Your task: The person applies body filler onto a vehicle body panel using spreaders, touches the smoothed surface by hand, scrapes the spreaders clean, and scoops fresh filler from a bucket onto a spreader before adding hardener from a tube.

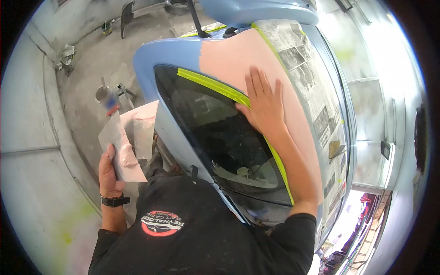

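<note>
Our left hand (109, 174) is clenched on the near edge of a flat board (120, 151), thumb on top, with pink filler (128, 158) smeared across it. The board looks stiff and light; we judge the filler soft and sticky, so the bare near edge is the place to hold. Our right hand (263, 105) lies open, grasping nothing, flat on the pink patch (229, 59) of the blue car (156, 55), beside yellow tape (215, 87) along the window (220, 137).

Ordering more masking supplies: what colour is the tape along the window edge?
Yellow-green tape, clearest in the head view.
</note>
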The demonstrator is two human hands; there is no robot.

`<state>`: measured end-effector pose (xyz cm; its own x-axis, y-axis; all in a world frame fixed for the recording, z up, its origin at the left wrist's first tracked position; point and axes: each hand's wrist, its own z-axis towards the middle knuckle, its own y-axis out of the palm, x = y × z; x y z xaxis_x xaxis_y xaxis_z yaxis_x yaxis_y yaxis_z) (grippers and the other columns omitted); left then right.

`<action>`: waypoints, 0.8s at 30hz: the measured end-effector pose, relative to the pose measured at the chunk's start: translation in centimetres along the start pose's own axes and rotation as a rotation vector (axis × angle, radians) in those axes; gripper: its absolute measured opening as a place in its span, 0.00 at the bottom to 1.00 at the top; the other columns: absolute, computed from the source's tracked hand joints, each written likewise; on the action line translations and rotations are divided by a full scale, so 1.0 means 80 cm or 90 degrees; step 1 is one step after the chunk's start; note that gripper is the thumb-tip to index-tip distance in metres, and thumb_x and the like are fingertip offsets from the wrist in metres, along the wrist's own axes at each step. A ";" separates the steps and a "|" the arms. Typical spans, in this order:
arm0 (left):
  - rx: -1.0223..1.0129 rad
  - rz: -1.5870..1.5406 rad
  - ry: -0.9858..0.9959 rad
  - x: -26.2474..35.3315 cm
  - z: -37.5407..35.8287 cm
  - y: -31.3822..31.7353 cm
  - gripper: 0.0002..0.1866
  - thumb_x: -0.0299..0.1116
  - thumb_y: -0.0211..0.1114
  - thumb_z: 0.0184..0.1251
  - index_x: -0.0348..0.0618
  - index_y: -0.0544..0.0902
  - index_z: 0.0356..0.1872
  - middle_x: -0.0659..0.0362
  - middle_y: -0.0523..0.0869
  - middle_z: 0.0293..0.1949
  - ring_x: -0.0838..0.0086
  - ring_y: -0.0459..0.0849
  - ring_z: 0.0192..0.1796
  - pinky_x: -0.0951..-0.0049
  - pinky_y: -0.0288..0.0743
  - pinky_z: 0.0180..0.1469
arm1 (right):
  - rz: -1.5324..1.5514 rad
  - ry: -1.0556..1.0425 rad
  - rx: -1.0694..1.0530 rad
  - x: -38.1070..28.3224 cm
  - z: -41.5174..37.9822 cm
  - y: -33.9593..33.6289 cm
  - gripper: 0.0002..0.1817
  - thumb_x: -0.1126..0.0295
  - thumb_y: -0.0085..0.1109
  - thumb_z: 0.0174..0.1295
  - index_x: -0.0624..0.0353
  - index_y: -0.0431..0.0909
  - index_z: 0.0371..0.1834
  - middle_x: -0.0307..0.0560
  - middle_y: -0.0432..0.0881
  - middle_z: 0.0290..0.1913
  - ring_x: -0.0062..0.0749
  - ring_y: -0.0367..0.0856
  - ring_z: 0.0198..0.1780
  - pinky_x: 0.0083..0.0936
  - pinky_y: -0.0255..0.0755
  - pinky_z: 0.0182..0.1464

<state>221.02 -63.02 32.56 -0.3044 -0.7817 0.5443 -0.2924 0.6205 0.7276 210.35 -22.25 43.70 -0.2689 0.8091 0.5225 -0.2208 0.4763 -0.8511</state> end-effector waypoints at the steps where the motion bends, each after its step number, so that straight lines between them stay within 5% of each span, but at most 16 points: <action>1: 0.013 -0.006 0.004 0.000 -0.001 -0.001 0.20 0.42 0.59 0.78 0.39 0.78 0.59 0.57 0.88 0.49 0.70 0.87 0.50 0.67 0.81 0.56 | -0.020 0.017 0.035 -0.006 0.033 0.001 0.47 0.40 0.59 0.62 0.59 0.59 0.78 0.51 0.51 0.82 0.42 0.50 0.81 0.61 0.52 0.74; 4: -0.016 -0.032 0.010 0.003 -0.005 -0.013 0.20 0.43 0.59 0.78 0.39 0.78 0.60 0.57 0.88 0.50 0.70 0.87 0.51 0.67 0.81 0.56 | 0.007 0.099 0.155 -0.023 0.106 0.032 0.46 0.40 0.55 0.65 0.61 0.58 0.79 0.53 0.51 0.82 0.46 0.49 0.82 0.62 0.51 0.74; 7: 0.003 -0.042 0.015 0.003 -0.007 -0.027 0.20 0.43 0.58 0.79 0.40 0.78 0.61 0.57 0.88 0.51 0.70 0.87 0.52 0.66 0.81 0.57 | -0.028 0.170 0.120 -0.051 0.111 0.031 0.46 0.39 0.52 0.67 0.61 0.57 0.79 0.56 0.50 0.82 0.48 0.48 0.82 0.62 0.50 0.74; 13: -0.009 -0.060 0.029 0.003 0.000 -0.026 0.20 0.43 0.58 0.79 0.40 0.78 0.61 0.57 0.87 0.51 0.71 0.87 0.52 0.66 0.81 0.56 | 0.073 0.071 -0.010 -0.128 0.044 0.047 0.47 0.38 0.54 0.65 0.61 0.58 0.79 0.55 0.50 0.82 0.46 0.49 0.82 0.60 0.48 0.76; 15: 0.009 -0.049 0.013 0.007 0.002 -0.015 0.21 0.44 0.58 0.78 0.39 0.77 0.61 0.57 0.87 0.50 0.71 0.86 0.50 0.67 0.80 0.54 | 0.087 -0.059 0.016 -0.125 0.055 0.044 0.47 0.38 0.55 0.64 0.59 0.58 0.79 0.52 0.51 0.82 0.42 0.49 0.82 0.57 0.48 0.76; 24: -0.018 -0.047 0.021 0.015 0.014 -0.016 0.21 0.43 0.57 0.79 0.38 0.77 0.61 0.56 0.88 0.51 0.69 0.87 0.51 0.65 0.82 0.56 | 0.009 -0.157 0.090 -0.009 0.140 0.028 0.44 0.40 0.54 0.66 0.55 0.58 0.79 0.44 0.53 0.82 0.36 0.50 0.81 0.52 0.48 0.78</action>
<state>220.01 -64.65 31.82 -0.2528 -0.8273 0.5017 -0.2868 0.5593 0.7778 199.53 -25.61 41.96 -0.4897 0.6988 0.5214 -0.3389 0.3984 -0.8523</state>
